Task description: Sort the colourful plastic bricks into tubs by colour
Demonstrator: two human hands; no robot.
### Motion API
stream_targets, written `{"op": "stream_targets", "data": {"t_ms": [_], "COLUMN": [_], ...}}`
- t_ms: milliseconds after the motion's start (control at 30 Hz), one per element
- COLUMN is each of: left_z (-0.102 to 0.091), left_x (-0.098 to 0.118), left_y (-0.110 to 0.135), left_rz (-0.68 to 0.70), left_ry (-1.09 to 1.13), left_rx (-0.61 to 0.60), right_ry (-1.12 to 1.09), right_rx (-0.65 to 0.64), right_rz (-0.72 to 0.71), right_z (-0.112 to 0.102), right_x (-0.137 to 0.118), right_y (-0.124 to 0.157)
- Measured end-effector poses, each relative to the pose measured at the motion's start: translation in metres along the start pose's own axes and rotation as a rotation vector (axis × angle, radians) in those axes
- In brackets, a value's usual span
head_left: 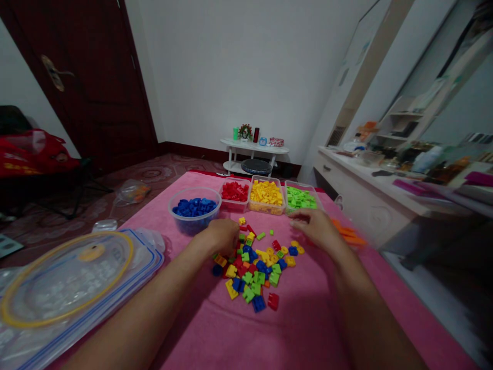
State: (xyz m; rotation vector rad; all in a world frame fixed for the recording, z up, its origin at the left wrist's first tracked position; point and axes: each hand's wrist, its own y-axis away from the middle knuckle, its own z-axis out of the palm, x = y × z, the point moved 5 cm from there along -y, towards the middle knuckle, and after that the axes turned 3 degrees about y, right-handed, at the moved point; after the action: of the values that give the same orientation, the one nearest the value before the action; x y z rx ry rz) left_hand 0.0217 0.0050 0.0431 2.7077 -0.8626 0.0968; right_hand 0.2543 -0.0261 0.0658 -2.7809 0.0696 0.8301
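Observation:
A loose pile of toy building blocks (259, 272) in red, yellow, blue and green lies on the pink cloth. My left hand (224, 236) reaches down at the pile's left edge; its fingertips are hidden behind the hand, so a grip cannot be made out. To the right, my right hand (314, 226) hovers just in front of the box of green blocks (302, 198), fingers apart with nothing seen between them. Beside that box stand a box of yellow blocks (266, 193) and a box of red blocks (235, 192). Blue blocks (194, 207) fill a round clear tub (177, 221).
At the left lie clear zip bags (146, 262) and a round lid with a yellow rim (129, 246). Orange pieces (348, 234) sit by the right table edge. A cluttered white dresser (358, 180) stands at the right, a small white table (254, 146) behind.

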Motion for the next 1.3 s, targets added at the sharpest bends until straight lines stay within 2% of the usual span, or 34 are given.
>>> {"op": "stream_targets", "data": {"t_ms": [100,167,233,300,367,433,500,567,633,700,733,800,867,933,1000,1100,1167,1233,1300], "left_z": [-0.002,-0.003,-0.006,-0.01,-0.012,-0.013,-0.014,-0.014,-0.013,-0.011,-0.011,-0.01,-0.009,-0.003,0.005,0.014,0.014,0.012,0.01], "left_x": [-0.002,-0.009,-0.016,-0.021,-0.022,-0.019,-0.016,-0.015,-0.016,-0.02,-0.023,-0.028,-0.029,-0.029,-0.03,-0.029,-0.029,-0.028,-0.025], "left_y": [0.001,0.0,-0.004,-0.009,-0.014,-0.016,-0.016,-0.016,-0.016,-0.019,-0.021,-0.023,-0.024,-0.023,-0.023,-0.023,-0.025,-0.027,-0.03], "left_rz": [0.014,0.056,0.09,0.094,0.084,0.079,0.059,0.017,-0.011,-0.018,-0.017,-0.016,-0.04,-0.109,-0.176,-0.194,-0.191,-0.152,-0.069], "left_ry": [0.056,0.165,0.323,0.585,0.97,1.387,1.706,1.9,1.965,1.879,1.762,1.37,0.856,0.425,0.198,0.114,0.135,0.227,0.429], "left_rx": [0.017,0.026,0.077,0.161,0.215,0.204,0.17,0.153,0.157,0.198,0.241,0.341,0.412,0.414,0.36,0.301,0.326,0.35,0.345], "right_ry": [-0.151,-0.169,-0.095,0.027,0.13,0.21,0.265,0.293,0.304,0.314,0.317,0.316,0.31,0.309,0.313,0.3,0.258,0.185,0.099], "right_rx": [-0.343,-0.454,-0.457,-0.437,-0.423,-0.413,-0.391,-0.359,-0.331,-0.315,-0.303,-0.273,-0.256,-0.248,-0.24,-0.22,-0.207,-0.189,-0.142], "right_rz": [-0.14,-0.209,-0.27,-0.31,-0.307,-0.284,-0.273,-0.272,-0.263,-0.244,-0.232,-0.21,-0.194,-0.191,-0.191,-0.182,-0.168,-0.163,-0.158], "right_z": [0.039,0.059,0.073,0.086,0.095,0.099,0.098,0.096,0.094,0.095,0.096,0.098,0.101,0.102,0.103,0.103,0.102,0.101,0.094], "right_x": [-0.035,-0.055,-0.072,-0.082,-0.086,-0.087,-0.086,-0.086,-0.086,-0.085,-0.084,-0.082,-0.079,-0.076,-0.073,-0.071,-0.068,-0.065,-0.061], "right_y": [0.014,0.026,0.035,0.041,0.044,0.045,0.046,0.047,0.048,0.048,0.048,0.047,0.045,0.043,0.042,0.041,0.038,0.033,0.025]}}
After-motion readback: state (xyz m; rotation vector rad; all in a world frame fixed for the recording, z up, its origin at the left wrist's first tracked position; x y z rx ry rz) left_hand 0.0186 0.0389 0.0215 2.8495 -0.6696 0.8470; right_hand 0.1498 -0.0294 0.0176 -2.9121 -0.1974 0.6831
